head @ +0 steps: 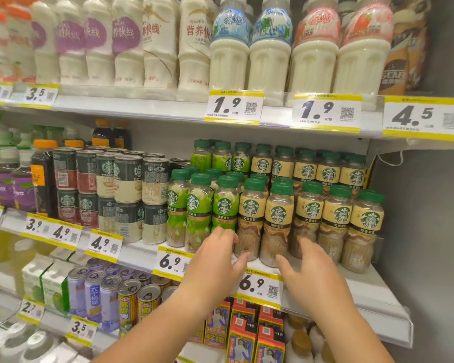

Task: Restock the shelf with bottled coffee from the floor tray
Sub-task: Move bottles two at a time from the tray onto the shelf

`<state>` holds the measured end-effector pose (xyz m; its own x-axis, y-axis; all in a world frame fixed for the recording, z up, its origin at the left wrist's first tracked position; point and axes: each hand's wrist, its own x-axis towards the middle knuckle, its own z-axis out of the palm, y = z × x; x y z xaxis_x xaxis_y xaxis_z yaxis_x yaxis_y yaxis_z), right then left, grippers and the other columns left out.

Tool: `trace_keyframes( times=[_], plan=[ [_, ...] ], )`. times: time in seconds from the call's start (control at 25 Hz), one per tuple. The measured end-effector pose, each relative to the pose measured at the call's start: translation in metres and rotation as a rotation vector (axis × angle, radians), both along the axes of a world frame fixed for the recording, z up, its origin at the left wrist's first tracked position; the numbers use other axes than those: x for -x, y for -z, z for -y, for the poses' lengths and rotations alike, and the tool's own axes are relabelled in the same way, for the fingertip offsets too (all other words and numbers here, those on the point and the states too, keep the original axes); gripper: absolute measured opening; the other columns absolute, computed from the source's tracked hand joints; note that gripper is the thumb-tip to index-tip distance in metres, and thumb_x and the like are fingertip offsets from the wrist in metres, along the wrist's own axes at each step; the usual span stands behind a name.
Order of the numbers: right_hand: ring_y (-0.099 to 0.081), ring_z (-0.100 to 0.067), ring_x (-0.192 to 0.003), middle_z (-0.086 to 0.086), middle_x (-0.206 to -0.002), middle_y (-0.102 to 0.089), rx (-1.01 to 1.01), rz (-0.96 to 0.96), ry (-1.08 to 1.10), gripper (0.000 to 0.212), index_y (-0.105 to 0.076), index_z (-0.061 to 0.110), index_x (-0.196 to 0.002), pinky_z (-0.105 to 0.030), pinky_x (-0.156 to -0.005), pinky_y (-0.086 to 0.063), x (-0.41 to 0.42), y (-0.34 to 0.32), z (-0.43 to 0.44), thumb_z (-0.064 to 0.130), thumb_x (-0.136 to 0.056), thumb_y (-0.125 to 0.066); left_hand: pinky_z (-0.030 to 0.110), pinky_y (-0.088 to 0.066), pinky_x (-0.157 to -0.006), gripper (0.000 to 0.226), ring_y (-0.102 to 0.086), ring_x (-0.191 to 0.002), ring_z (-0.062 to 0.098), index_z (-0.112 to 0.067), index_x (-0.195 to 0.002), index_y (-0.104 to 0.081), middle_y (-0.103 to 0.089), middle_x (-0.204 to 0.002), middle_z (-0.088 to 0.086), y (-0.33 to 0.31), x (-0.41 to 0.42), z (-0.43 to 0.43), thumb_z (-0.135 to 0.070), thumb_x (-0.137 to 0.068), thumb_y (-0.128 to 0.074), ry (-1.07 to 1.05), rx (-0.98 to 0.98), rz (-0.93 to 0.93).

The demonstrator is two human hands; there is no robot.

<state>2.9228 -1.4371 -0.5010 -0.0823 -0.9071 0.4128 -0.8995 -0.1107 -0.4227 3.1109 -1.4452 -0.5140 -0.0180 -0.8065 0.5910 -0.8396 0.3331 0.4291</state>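
Your left hand [215, 255] and right hand [309, 268] are both loose and spread, grasping nothing. They flank two cream-label coffee bottles [250, 221] at the front of the middle shelf [364, 289]. The left thumb lies across the base of one bottle and the right thumb [282, 259] across the base of its neighbour. Whether the fingers truly press the plastic, you cannot tell.

The bottled coffee stands upright in tight rows, with a second tier behind it. The floor tray is not in view.

Expect each bottle to be full, so fairly heavy for its size. The walls look like stiff plastic, and the glossy shrink label could be slippery. Take hold around the labelled waist or just under the green cap, not at the ribbed base, where a push may tip it.

Green-label bottles [198, 210] touch the row on the left, and stacked cans [127, 195] stand just beyond them. The price tags [260, 284] jut out along the shelf edge under your wrists. The upper shelf [142, 108] hangs low over the caps, so slide bottles rather than lift them high. A nudge here could topple the close-packed neighbours.
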Motion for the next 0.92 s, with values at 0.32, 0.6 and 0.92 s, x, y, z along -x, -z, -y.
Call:
trace_keyframes(
  times=[0.32, 0.6, 0.92],
  plan=[
    [-0.022, -0.024, -0.148, -0.006, -0.161, -0.027, 0.192, -0.304, -0.043, 0.08, -0.039, 0.021, -0.148, -0.042, -0.119, -0.01, 0.012, 0.067, -0.071, 0.066, -0.083, -0.043, 0.058, -0.027, -0.115, 0.084, -0.023, -0.148, 0.036, -0.022, -0.154, -0.028, -0.024, -0.162, 0.014, 0.071, -0.049, -0.062, -0.072, -0.088, -0.038, 0.008, 0.078, 0.589],
    [-0.019, -0.029, -0.149, -0.01, -0.162, -0.022, 0.233, -0.215, -0.147, 0.076, -0.038, 0.014, -0.149, -0.048, -0.119, -0.016, 0.018, 0.182, -0.111, 0.049, -0.083, -0.053, 0.055, -0.023, -0.117, 0.084, -0.018, -0.15, 0.035, -0.014, -0.152, -0.033, -0.021, -0.162, 0.017, 0.178, -0.053, -0.123, -0.062, -0.086, -0.05, 0.123, -0.067, 0.651],
    [-0.026, -0.024, -0.146, -0.006, -0.159, -0.03, -0.011, -0.084, -0.268, 0.077, -0.037, 0.014, -0.147, -0.042, -0.115, -0.027, -0.012, 0.35, -0.123, 0.043, -0.08, -0.063, 0.035, -0.042, -0.101, 0.068, -0.055, -0.118, 0.03, -0.011, -0.13, -0.047, -0.054, -0.129, 0.012, 0.355, -0.072, -0.146, -0.055, -0.08, -0.058, 0.079, -0.403, 0.427]
  ],
)
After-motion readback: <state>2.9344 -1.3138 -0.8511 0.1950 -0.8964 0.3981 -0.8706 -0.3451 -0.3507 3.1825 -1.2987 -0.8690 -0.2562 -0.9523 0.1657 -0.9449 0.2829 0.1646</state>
